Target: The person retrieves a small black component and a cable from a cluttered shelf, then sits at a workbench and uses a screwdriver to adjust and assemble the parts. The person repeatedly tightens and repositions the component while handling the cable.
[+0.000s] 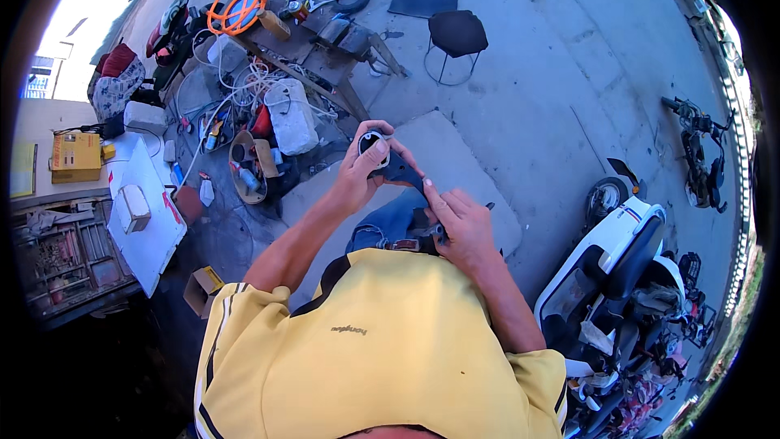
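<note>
My left hand [365, 164] grips a dark metal part with a round silver-rimmed end [373, 145], thumb on its rim and fingers wrapped round it. The part's dark flat arm [404, 171] runs down to my right hand [460, 223], whose index finger presses on it. My other right fingers curl over a dark tool [439, 234], mostly hidden by the hand. Both hands are held in front of my yellow shirt, above my jeans and a pale slab [487, 179] on the ground.
A cluttered bench [349, 89] with an orange hose [236, 2] stands ahead-left, beside tangled cables and a tub of tools [248, 175]. A white board [146, 244] and yellow box [75, 154] are left. A black stool [457, 30] stands ahead. A white scooter [573, 268] and other two-wheelers are right.
</note>
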Available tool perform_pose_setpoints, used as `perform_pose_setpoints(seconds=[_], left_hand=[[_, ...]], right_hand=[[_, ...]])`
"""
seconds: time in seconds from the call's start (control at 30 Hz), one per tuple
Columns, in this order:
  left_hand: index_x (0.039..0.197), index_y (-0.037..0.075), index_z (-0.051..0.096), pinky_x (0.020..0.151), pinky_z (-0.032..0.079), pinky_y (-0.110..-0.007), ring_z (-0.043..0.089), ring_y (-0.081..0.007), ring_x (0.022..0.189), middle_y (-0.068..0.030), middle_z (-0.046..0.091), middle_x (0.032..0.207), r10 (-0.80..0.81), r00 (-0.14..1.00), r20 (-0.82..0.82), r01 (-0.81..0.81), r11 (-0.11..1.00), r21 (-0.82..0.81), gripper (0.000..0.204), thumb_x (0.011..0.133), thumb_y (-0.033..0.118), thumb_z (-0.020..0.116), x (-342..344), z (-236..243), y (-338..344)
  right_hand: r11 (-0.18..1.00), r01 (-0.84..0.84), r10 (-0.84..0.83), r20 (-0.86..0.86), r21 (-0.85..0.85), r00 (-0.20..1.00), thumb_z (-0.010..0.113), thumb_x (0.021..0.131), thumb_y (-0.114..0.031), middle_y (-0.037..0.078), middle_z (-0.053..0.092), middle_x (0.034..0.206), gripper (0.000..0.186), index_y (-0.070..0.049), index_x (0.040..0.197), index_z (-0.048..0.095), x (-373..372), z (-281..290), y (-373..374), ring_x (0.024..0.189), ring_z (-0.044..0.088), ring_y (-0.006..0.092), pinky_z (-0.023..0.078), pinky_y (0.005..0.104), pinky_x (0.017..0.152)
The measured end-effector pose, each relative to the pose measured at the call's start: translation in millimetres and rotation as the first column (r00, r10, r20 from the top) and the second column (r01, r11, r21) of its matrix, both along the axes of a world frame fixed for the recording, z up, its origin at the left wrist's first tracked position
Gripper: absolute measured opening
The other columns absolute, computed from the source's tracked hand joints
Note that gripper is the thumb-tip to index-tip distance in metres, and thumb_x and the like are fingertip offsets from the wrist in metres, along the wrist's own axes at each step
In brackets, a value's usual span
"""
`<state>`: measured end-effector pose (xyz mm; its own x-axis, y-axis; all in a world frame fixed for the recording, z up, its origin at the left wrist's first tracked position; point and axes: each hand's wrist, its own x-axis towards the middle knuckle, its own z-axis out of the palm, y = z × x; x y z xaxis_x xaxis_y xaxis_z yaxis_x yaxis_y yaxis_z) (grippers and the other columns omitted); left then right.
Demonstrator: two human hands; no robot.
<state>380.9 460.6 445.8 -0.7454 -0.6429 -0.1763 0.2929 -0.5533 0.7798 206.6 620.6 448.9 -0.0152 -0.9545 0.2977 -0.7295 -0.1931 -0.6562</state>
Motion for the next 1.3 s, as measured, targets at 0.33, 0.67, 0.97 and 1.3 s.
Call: perform_pose_setpoints(seconds=[0.33, 0.67, 0.97, 1.3], left_hand=[[0.148, 0.008, 0.046, 0.084, 0.056, -0.029, 0.067, -0.0159, 0.101, -0.0033, 0.056, 0.118, 0.358, 0.907, 0.222, -0.295, 0.917, -0.269, 0.053, 0.104, 0.033, 0.065, -103.7, -41.4, -80.0], [0.156, 0.009, 0.029, 0.102, 0.051, -0.032, 0.056, -0.0182, 0.122, -0.0108, 0.049, 0.138, 0.263, 0.880, 0.396, -0.066, 0.892, -0.447, 0.112, 0.071, 0.034, 0.097, -163.3, -53.2, -132.2], [0.146, 0.010, 0.032, 0.094, 0.052, -0.030, 0.054, -0.0121, 0.115, -0.0036, 0.048, 0.122, 0.396, 0.837, 0.378, -0.156, 0.834, -0.529, 0.085, 0.081, 0.013, 0.086, -167.8, -84.6, -224.4], [0.151, 0.008, 0.024, 0.103, 0.043, -0.033, 0.045, -0.0168, 0.122, -0.0071, 0.040, 0.127, 0.625, 0.748, 0.225, -0.442, 0.721, -0.534, 0.089, 0.084, 0.015, 0.083, -164.8, -120.2, -332.7]], right_hand=[[0.994, -0.024, -0.018, 0.369, 0.109, 0.929, 0.076, 0.087, -0.005, 0.012, 0.069, 0.087, 0.051, -0.004, 0.137, 0.065, -104.0, -47.5, -100.7, 0.074, 0.064, 0.0274, 0.052, 0.0341, 0.070], [0.800, -0.373, -0.215, 0.805, 0.470, 0.553, 0.070, 0.098, -0.010, 0.002, 0.071, 0.091, 0.046, 0.005, 0.140, 0.060, -208.2, -55.6, -177.8, 0.086, 0.064, 0.0088, 0.051, 0.0258, 0.082], [0.642, -0.633, -0.168, 0.884, 0.433, 0.435, 0.071, 0.100, -0.016, -0.003, 0.060, 0.080, 0.053, 0.002, 0.147, 0.055, -246.0, -67.3, -304.6, 0.069, 0.048, 0.0029, 0.038, 0.0219, 0.059], [0.529, -0.708, -0.062, 0.853, 0.469, 0.518, 0.070, 0.100, -0.011, -0.005, 0.057, 0.080, 0.056, 0.000, 0.151, 0.051, -239.6, -71.3, -472.4, 0.071, 0.048, 0.0026, 0.039, 0.0219, 0.061]])
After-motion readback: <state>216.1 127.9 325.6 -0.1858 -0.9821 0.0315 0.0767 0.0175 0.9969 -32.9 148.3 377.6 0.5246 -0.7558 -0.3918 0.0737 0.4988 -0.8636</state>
